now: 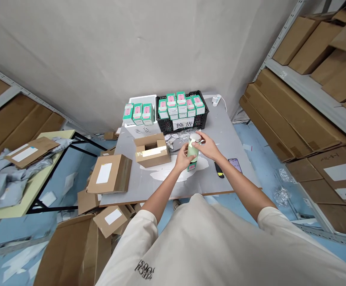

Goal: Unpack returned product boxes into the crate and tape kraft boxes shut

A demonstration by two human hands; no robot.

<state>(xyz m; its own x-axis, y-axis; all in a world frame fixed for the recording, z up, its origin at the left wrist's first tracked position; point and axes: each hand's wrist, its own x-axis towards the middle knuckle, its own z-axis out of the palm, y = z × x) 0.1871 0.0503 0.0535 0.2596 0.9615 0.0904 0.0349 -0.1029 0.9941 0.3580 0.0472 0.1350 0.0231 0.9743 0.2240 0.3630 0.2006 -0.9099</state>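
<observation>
A pale green insulated bottle (192,153) with a silvery lid stands upright over the near middle of the table. My left hand (183,159) is closed around its lower part from the left. From the right, my right hand (208,147) grips it near the top, just under the lid. Directly below the bottle is a small green box (191,165); whether the bottle is partly inside it or just above it, I cannot tell. An open brown carton (153,159) sits to the left of my hands.
Behind stand a black crate (203,121) and a white foam box (137,130), both holding green-and-pink boxes. A closed carton (107,174) is at the table's left. A phone (235,164) and a black-and-yellow tool (220,171) lie right. Loaded shelves (283,71) flank the table.
</observation>
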